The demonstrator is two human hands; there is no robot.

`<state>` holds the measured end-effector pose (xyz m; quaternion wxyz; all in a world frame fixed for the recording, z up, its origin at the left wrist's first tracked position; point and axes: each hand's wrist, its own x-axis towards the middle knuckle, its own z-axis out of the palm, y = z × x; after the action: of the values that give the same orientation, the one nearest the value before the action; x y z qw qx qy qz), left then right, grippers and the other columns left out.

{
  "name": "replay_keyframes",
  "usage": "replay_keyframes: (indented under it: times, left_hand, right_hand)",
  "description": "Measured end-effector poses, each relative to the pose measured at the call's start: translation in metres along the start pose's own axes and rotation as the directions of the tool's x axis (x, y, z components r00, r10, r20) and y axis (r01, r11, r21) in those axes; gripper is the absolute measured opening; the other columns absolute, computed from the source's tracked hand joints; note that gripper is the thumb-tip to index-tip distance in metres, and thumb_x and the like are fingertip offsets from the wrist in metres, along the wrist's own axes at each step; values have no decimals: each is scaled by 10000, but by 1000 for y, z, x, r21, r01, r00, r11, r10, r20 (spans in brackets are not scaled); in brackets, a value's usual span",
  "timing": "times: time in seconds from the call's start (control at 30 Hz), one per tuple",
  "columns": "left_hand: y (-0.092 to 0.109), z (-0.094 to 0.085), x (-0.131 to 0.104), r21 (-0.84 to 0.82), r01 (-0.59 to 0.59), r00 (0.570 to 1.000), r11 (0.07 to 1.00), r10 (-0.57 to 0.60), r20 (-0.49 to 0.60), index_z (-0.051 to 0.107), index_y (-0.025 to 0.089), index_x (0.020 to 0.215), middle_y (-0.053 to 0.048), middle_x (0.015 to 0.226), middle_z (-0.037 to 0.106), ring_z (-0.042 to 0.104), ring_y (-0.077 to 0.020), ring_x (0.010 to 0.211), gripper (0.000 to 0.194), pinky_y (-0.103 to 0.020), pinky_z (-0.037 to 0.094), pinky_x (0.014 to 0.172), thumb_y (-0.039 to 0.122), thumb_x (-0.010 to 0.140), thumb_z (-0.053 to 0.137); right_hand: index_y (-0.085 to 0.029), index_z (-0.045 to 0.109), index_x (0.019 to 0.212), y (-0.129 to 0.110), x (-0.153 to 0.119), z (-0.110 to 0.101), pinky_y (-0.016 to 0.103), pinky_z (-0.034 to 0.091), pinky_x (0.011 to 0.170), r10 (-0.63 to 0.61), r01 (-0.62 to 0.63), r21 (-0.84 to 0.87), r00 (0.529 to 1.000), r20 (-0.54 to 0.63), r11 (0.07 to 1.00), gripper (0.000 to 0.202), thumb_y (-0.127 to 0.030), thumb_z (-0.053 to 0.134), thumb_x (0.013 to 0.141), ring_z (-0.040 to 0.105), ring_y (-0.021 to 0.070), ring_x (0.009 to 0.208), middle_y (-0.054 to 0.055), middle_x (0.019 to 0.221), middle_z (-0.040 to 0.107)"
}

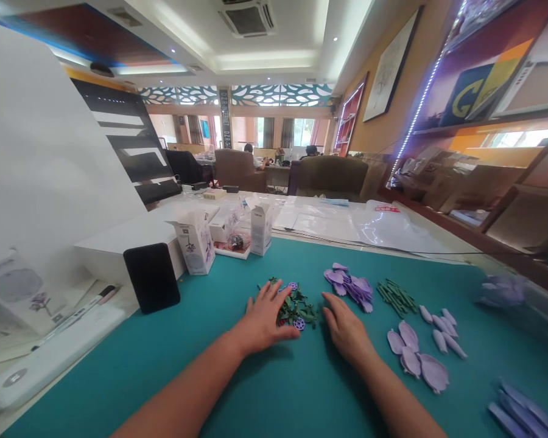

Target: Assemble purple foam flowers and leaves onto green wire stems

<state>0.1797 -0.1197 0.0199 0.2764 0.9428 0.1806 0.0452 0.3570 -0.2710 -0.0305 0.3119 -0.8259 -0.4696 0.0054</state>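
A loose pile of small dark green pieces [305,310] with a few purple and red ones lies on the teal mat [265,389]. Over the pile's left side is my left hand [265,317], its fingers spread and partly hiding the pieces. Just right of the pile my right hand [346,327] rests with its thumb and index finger apart and nothing visible between them; its other fingers are hidden. Purple petal pieces [358,291] are heaped beyond my right hand. Beside them lie green sticks [396,297].
Pale purple petals [433,371] and small pointed pieces [444,328] lie at the right, with long purple pieces [525,410] near the lower right corner. Open boxes [195,246] and a black upright panel [151,278] stand at the back left. People sit far behind.
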Motion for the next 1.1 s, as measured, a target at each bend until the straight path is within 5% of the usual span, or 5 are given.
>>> replay_keyframes:
  times: [0.13,0.37,0.6,0.77,1.1]
  left_hand:
    - [-3,9,-17,225,-78,995,971,63,74,114,331,1471,-99,1563,71,3,-401,1406,1059,-731,86,1005,660,617,645]
    - [-17,25,5,249,-141,984,958,163,-72,275,289,1441,-97,1530,237,180,-348,1391,718,-579,210,1077,440,804,571]
    - [28,24,13,34,-248,890,968,242,-386,526,252,1233,-88,1299,528,444,-284,1214,436,-421,369,1007,466,863,444]
    - [43,21,10,-85,-241,879,967,180,-441,546,219,706,-52,770,585,547,-214,777,276,-327,443,739,363,885,392]
    - [21,22,16,-330,-187,906,925,32,-423,594,225,768,-39,788,601,551,-205,754,195,-303,435,688,218,813,404]
  right_hand:
    - [-109,531,1262,-7,0,6,469,392,1020,-46,49,50,998,-51,998,448,-293,349,897,492,285,1222,168,1305,547]
    - [-160,586,1177,-15,-2,-5,368,451,958,-68,77,46,985,-159,996,362,-247,397,881,569,228,1109,119,1197,622]
    - [-188,649,1046,-2,5,-46,346,470,879,33,-34,-1,956,-292,999,331,-255,367,886,616,217,981,81,1045,690]
    - [-186,646,1045,26,10,-88,287,486,797,178,-220,-85,920,-349,972,377,-293,312,907,634,187,924,57,998,705]
    - [-177,697,989,113,50,-148,350,453,768,404,-450,-458,892,-201,767,310,-194,411,871,623,276,988,135,1068,684]
